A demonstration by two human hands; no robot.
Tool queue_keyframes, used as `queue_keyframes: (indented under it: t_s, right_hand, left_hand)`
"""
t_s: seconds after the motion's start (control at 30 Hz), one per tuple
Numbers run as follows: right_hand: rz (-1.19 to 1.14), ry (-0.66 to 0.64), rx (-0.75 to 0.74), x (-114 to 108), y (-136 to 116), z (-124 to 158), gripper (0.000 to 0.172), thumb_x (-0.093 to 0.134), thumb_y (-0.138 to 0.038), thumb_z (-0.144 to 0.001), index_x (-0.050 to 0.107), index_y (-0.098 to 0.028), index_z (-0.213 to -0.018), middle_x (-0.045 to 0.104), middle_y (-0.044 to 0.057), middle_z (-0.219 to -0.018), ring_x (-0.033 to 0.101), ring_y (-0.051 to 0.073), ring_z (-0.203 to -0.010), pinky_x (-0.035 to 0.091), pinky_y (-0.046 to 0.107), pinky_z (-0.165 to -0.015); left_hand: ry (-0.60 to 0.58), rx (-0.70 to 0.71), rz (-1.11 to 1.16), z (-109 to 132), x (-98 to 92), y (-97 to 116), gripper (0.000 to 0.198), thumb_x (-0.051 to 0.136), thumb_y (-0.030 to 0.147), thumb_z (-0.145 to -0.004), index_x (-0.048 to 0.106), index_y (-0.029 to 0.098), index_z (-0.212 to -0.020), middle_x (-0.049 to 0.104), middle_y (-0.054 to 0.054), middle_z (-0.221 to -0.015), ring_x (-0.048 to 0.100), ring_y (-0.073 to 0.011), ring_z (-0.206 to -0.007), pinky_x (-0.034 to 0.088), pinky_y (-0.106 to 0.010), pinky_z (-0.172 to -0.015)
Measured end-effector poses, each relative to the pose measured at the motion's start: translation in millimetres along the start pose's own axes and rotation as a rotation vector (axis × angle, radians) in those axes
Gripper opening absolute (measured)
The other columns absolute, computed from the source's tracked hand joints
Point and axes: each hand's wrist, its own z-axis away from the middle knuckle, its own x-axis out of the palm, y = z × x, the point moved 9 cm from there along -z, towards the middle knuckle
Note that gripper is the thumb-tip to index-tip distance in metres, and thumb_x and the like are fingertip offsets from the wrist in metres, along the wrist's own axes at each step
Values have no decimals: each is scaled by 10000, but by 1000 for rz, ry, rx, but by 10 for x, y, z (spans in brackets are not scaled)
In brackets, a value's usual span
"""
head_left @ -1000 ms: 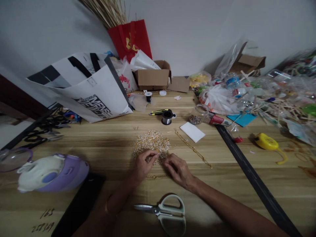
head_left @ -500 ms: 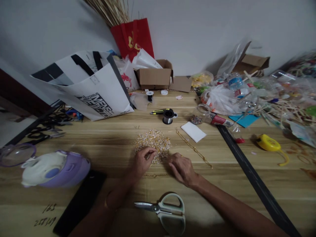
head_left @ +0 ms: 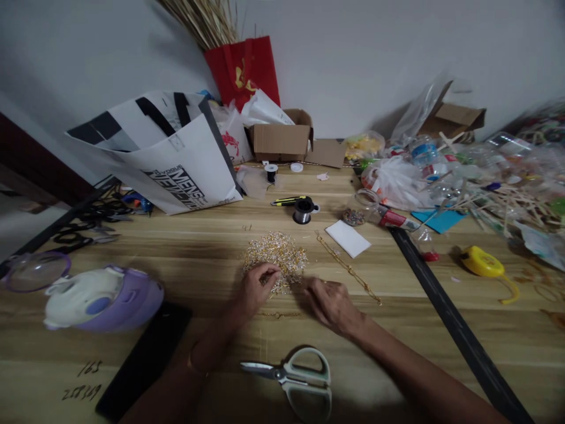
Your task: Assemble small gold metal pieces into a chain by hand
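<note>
A heap of small gold and clear beads (head_left: 276, 250) lies on the wooden table. At its lower left edge, my left hand (head_left: 257, 285) has thumb and forefinger pinched together; whatever is between them is too small to make out. My right hand (head_left: 333, 303) rests just right of the heap with curled fingers, and what it grips, if anything, is hidden. Below the heap lies a short gold chain with a ring (head_left: 278, 315). A longer gold chain (head_left: 348, 268) stretches diagonally beyond my right hand. Scissors (head_left: 286, 374) with pale handles lie in front, blades pointing left.
Behind the beads stand a wire spool (head_left: 302, 211), a yellow-black cutter (head_left: 286, 201) and a white pad (head_left: 348, 238). At left are a purple-white bottle (head_left: 106, 297) and a large paper bag (head_left: 176, 165). A yellow tape measure (head_left: 482, 261) and plastic clutter occupy the right.
The view has shifted slightly, so background things sit a little further right and lower. My right hand's fingers have changed pose slightly; my left hand keeps its pinch.
</note>
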Motion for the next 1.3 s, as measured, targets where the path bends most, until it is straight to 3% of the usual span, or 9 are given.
queue_keyframes:
  t_s: [0.13,0.37,0.53,0.8,0.93,1.3]
  right_hand:
    - [38,-106,-9,142,-5,4,121,387,-131,-924,490,-174,-876,592,73,-776,532,173,-667,344,269,-568]
    - [-210,-4,136,151,150,41,108,415,-167,-935,511,-180,-888,570,67,-796,520,175,-707,402,275,-636]
    - [-433,37,213,205,228,38,94,453,-202,-933,523,-196,-870,568,48,-788,522,172,-742,421,273,-662]
    - [-452,39,250,284,295,62,81,488,-204,-913,530,-191,-846,571,50,-767,511,172,-720,421,296,-660]
    - [-437,25,240,282,280,54,94,489,-209,-915,533,-187,-835,573,48,-759,505,169,-713,419,297,-662]
    - [-427,33,234,290,291,68,107,489,-204,-918,543,-188,-827,588,48,-767,519,166,-707,417,291,-657]
  left_hand:
    - [9,-2,21,2,5,-50,99,573,191,-794,666,159,-778,691,-38,-756,630,-134,-701,495,-222,-656]
    - [-39,-9,-4,-10,18,-73,96,563,166,-801,653,147,-774,683,-47,-760,622,-139,-709,483,-233,-661]
    - [-135,105,-108,-47,39,28,78,591,144,-790,651,155,-742,676,-43,-765,607,-152,-750,469,-269,-715]
    - [-369,323,-357,50,178,210,45,632,198,-797,667,179,-818,642,-45,-838,533,-190,-883,432,-330,-809]
    - [-430,377,-518,112,266,263,76,583,216,-842,642,172,-823,610,-45,-855,497,-195,-902,409,-343,-831]
    - [-369,337,-481,63,209,178,152,493,146,-884,633,159,-827,612,-49,-842,498,-184,-892,417,-335,-828]
